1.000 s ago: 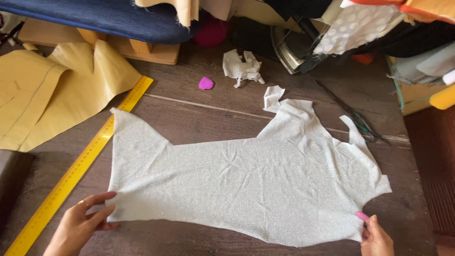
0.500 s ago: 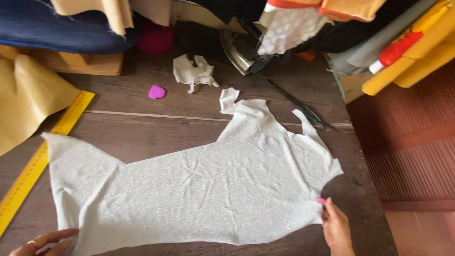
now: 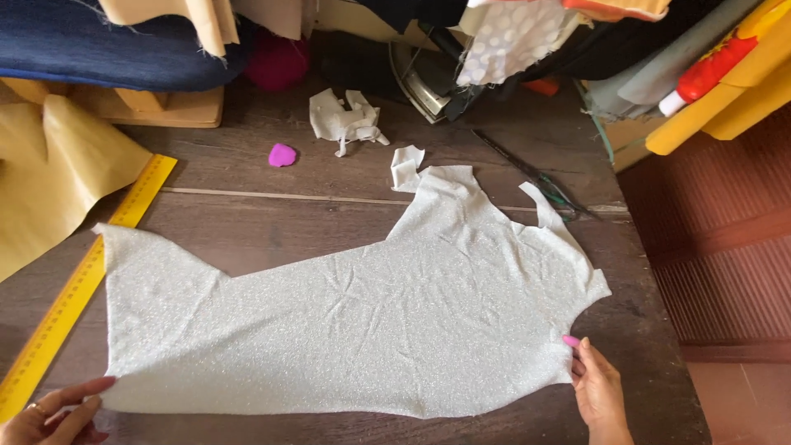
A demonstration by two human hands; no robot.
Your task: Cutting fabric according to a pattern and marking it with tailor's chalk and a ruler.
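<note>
1. Since a second ago the left hand (image 3: pixel 51 409) has slid outward to the lower left corner of the pale grey, glittery knit garment panel (image 3: pixel 354 321), and the view has swung right; the panel now lies wider and flatter on the dark wooden tabletop (image 3: pixel 272 222), so the smoothing looks close to finished
2. Left of the panel, a long yellow ruler (image 3: pixel 82 280) runs diagonally, with creased tan pattern paper (image 3: pixel 49 181) beyond it
3. The left hand's fingers lie loosely spread, tips touching the panel's corner, pinching nothing
4. Above the panel sit a small magenta chalk piece (image 3: pixel 282 155) and crumpled white fabric scraps (image 3: pixel 346 119)
5. The panel is thin, lightly wrinkled, with curved cut-outs on its right side
6. At the panel's right edge, the right hand (image 3: pixel 600 389) pinches a small pink piece against the cloth
</note>
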